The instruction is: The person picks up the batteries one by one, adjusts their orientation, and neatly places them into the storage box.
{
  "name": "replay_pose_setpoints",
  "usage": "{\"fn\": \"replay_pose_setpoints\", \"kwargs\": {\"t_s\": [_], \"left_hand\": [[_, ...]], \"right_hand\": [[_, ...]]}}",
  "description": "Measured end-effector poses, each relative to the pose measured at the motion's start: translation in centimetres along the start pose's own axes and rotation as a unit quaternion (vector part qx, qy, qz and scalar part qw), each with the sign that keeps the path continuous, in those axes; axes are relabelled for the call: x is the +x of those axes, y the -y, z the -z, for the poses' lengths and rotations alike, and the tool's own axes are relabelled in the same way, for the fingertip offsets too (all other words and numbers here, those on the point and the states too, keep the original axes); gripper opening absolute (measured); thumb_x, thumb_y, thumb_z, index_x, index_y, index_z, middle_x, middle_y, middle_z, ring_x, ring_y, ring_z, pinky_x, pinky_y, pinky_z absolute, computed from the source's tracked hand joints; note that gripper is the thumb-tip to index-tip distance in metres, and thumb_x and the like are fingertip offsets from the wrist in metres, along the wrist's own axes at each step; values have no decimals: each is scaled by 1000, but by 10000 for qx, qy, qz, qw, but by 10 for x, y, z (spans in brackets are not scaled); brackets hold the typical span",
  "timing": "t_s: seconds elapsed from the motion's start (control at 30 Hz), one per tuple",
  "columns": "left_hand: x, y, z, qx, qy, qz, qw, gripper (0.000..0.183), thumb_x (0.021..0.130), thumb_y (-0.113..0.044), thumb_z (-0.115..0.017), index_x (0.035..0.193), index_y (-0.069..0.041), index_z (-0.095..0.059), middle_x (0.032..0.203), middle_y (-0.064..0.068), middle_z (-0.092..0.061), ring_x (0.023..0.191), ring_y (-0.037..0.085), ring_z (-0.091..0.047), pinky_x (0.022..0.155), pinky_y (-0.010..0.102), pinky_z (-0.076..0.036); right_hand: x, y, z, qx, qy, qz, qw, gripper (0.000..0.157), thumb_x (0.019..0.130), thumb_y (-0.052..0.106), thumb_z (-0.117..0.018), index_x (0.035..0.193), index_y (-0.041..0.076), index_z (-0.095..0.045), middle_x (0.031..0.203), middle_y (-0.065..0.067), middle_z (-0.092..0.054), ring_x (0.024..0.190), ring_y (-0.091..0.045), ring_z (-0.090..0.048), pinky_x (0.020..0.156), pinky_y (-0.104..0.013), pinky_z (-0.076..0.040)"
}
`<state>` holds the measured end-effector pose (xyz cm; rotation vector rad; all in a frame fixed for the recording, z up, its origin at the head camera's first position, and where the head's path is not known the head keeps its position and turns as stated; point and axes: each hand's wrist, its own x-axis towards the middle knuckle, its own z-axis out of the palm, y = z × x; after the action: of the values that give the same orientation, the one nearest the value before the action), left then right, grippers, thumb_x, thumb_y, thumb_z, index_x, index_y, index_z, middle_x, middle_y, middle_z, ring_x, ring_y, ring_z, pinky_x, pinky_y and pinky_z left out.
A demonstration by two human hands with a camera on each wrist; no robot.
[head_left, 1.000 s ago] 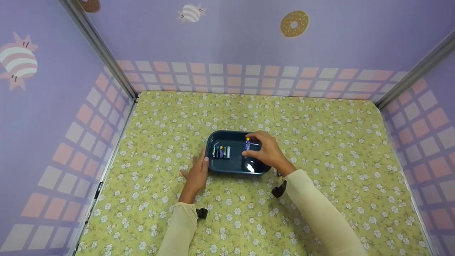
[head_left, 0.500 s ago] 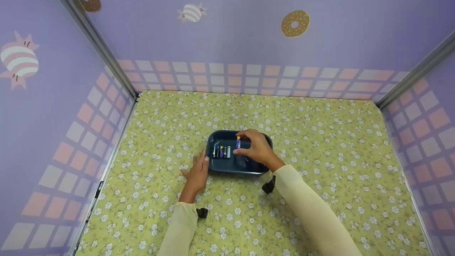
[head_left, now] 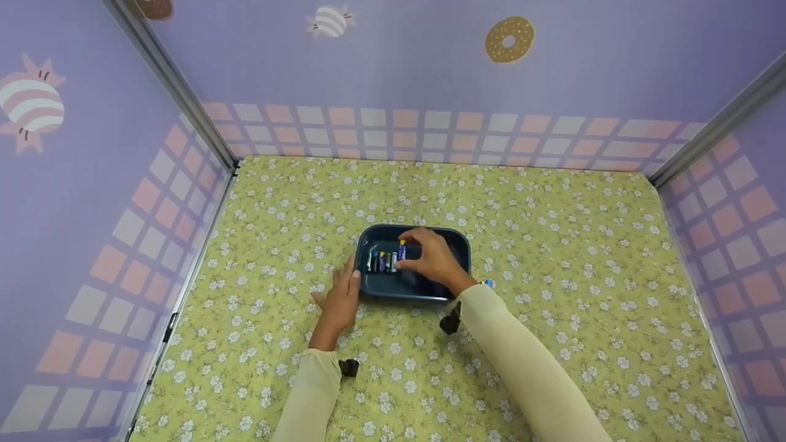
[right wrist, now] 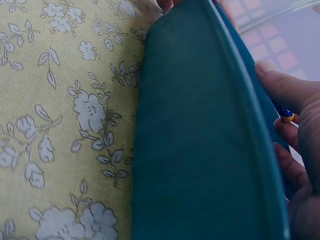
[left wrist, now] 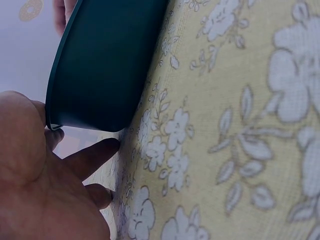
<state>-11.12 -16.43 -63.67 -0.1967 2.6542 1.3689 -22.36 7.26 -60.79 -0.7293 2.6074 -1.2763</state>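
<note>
A dark teal rectangular tray (head_left: pixel 381 286) stands on the flowered cloth. Several small batteries (head_left: pixel 382 263) lie side by side in its left half. Between thumb and fingertips, my right hand (head_left: pixel 435 258) pinches a purple battery (head_left: pixel 402 250) with a yellow end, just right of that row. This yellow end also shows behind the rim in the right wrist view, on the battery (right wrist: pixel 287 118). My left hand (head_left: pixel 341 301) rests against the tray's left side, its fingers spread in the left wrist view along the tray wall (left wrist: pixel 105 65).
A small blue-ended object (head_left: pixel 489 283) lies on the cloth right of the tray, mostly hidden by the right wrist. Purple walls (head_left: pixel 405 67) with printed sweets enclose the back and sides of the flowered cloth (head_left: pixel 552 245).
My right hand has moved left over the tray with the purple battery, up to the right end of the row. The left hand and the tray have stayed put.
</note>
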Motion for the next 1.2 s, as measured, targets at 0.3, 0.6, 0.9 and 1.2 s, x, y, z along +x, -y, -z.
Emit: {"fn": "replay_pose_setpoints", "kwargs": {"t_s": [0.3, 0.6, 0.9, 1.2], "left_hand": [[3, -3, 1, -17, 20, 17, 10000, 65, 108, -62, -18, 166, -34, -12, 169, 3, -24, 160, 35, -1, 108, 74, 28], [6, -5, 1, 0, -10, 33, 10000, 65, 108, -62, -18, 166, -34, -14, 168, 3, -26, 160, 36, -3, 108, 75, 27], [-1, -1, -1, 49, 22, 140, 9999, 64, 107, -64, -16, 165, -38, -11, 168, 6, -26, 160, 35, -2, 108, 74, 28], [-1, -3, -1, -10, 52, 154, 9999, 64, 107, -64, -17, 165, -39, -10, 167, 3, -28, 160, 32, 0, 108, 72, 30]], "right_hand": [[5, -6, -7, -87, 29, -45, 9999, 57, 80, 32, -90, 129, 11, -68, 124, -4, -67, 114, -24, -64, 98, -46, -53], [7, -13, -9, -333, 146, -163, 9992, 59, 79, 38, -90, 127, 11, -69, 120, -5, -68, 108, -23, -63, 97, -44, -52], [5, -21, -19, -522, 294, -172, 9981, 60, 77, 41, -91, 125, 12, -69, 116, -6, -69, 105, -23, -63, 95, -42, -53], [7, -21, -20, -748, 392, -203, 9962, 60, 78, 41, -90, 125, 12, -69, 117, -6, -68, 110, -27, -61, 99, -47, -50]]}}
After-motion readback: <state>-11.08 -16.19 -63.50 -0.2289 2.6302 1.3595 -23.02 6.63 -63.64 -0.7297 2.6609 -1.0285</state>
